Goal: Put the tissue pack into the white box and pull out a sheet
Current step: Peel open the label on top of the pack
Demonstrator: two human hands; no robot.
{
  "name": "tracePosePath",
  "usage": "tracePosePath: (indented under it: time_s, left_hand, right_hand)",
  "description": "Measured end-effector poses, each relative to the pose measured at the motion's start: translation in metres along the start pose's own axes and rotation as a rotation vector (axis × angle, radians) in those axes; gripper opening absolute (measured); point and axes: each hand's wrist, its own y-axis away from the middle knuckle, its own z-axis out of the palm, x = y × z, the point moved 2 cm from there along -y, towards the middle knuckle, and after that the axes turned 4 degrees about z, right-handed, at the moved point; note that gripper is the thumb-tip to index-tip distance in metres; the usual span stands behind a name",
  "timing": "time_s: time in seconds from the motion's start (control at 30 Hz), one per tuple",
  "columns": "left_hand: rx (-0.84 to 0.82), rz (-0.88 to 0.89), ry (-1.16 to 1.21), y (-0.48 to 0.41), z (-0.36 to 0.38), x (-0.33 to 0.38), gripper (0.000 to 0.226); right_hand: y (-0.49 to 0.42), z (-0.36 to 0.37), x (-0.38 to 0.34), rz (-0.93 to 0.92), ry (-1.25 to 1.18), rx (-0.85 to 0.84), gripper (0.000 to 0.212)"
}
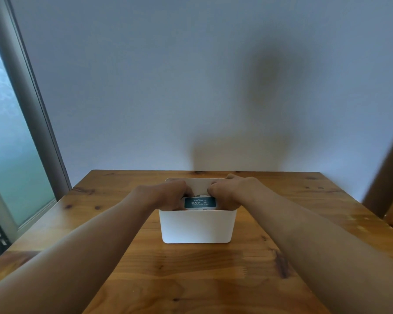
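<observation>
Both hands, left hand [168, 196] and right hand [227, 193], grip the ends of the tissue pack [199, 202] to lower it level into the white box [196, 227] near the worktop's [191, 279] far edge.

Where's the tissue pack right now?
In the head view, the tissue pack sits centre frame inside the open top of the white box, held between the left hand and right hand.
</observation>
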Motion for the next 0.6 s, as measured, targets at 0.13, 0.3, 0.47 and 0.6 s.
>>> tracePosePath:
  time_s: [0.13, 0.3, 0.47, 0.6]
  left_hand:
    - [0.06, 0.008, 0.065, 0.002, 0.0, 0.0, 0.039]
    - [0.1, 0.011, 0.128, 0.003, 0.0, 0.002, 0.037]
    - [0.133, 0.004, 0.139, 0.002, 0.002, -0.001, 0.031]
    - [0.131, 0.009, 0.143, 0.002, 0.003, -0.001, 0.035]
  right_hand:
    - [0.002, 0.001, 0.004, -0.035, -0.031, 0.078, 0.036]
    - [0.011, 0.0, 0.005, -0.089, -0.17, 0.15, 0.056]
    - [0.014, -0.001, -0.001, -0.132, -0.209, 0.231, 0.05]
    - [0.016, 0.001, 0.001, -0.153, -0.203, 0.234, 0.053]
